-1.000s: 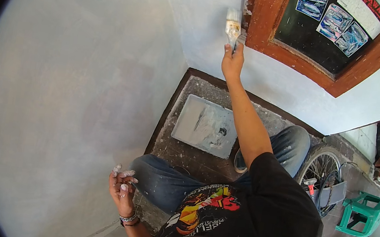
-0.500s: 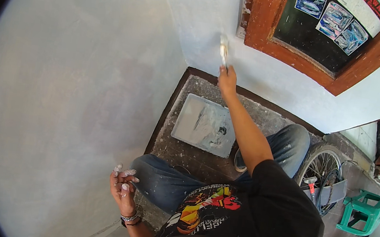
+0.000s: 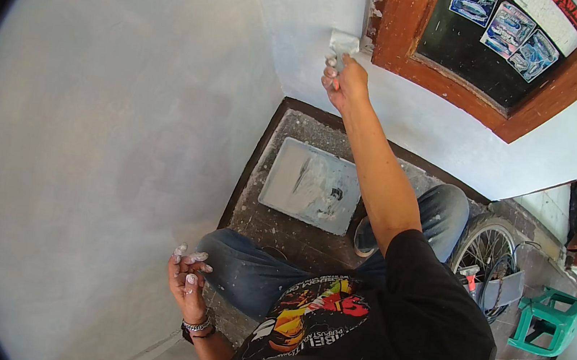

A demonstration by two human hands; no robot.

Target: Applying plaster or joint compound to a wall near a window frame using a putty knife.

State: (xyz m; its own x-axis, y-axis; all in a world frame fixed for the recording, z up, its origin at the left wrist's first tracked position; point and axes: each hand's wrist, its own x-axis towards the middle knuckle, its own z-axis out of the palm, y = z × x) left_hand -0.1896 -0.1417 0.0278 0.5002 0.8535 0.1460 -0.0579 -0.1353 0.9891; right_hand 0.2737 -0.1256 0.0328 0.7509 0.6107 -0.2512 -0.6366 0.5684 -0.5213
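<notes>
One paintbrush (image 3: 343, 46), clasped by right grip (image 3: 347, 82); bristles (image 3: 345, 39) beyond it. Probably light, soft-tipped, paint-slick; best held by handle (image 3: 340, 59). Left grip (image 3: 186, 279) empty, fingers (image 3: 197, 257) half-curled.

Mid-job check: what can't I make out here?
All in the head view:
Handle of the paintbrush: mostly covered by the right hand.
Whether it touches the white wall: one angle doesn't settle it.
Red-brown wooden frame: top cut off by the upper edge.
Dark spot in the paint tray: too small to identify.

Probably a home — wood-framed pane (image 3: 457, 60), green stool (image 3: 566, 329), spoked wheel (image 3: 488, 248).
</notes>
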